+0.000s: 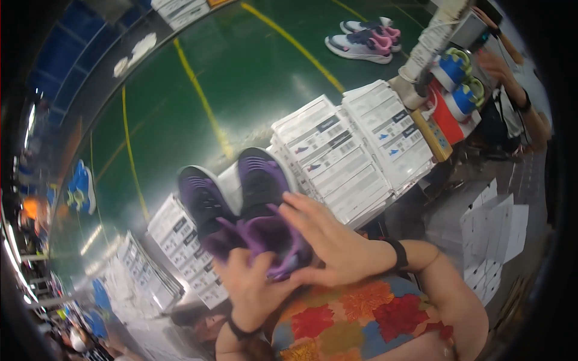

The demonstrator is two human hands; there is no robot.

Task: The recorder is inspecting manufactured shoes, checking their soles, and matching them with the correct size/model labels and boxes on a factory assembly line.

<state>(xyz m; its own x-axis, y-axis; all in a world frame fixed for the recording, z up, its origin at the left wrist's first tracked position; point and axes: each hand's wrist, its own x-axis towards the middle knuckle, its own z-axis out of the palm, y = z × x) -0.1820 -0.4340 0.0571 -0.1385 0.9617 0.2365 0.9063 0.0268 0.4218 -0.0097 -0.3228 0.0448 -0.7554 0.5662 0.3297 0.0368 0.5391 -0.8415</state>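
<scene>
A pair of black and purple sneakers with pale soles lies side by side in front of me, toes pointing away. My right hand (337, 246) holds the right sneaker (262, 183), its fingers along the outer side and its thumb by the heel. My left hand (250, 289) is closed at the heel end, its bent fingers at the purple collar between the two shoes; they are slightly blurred. The left sneaker (201, 195) rests beside it, its heel partly covered by my left hand. Something pale inside the right sneaker's opening is too small to make out.
Stacked white labelled cards or flat boxes (355, 204) flank the sneakers, with another stack (180, 240) at left. Grey-pink sneakers (361, 45) and blue sneakers (81, 186) stand on the green table (162, 114). A co-worker's arm (512, 84) reaches in near a post (436, 39).
</scene>
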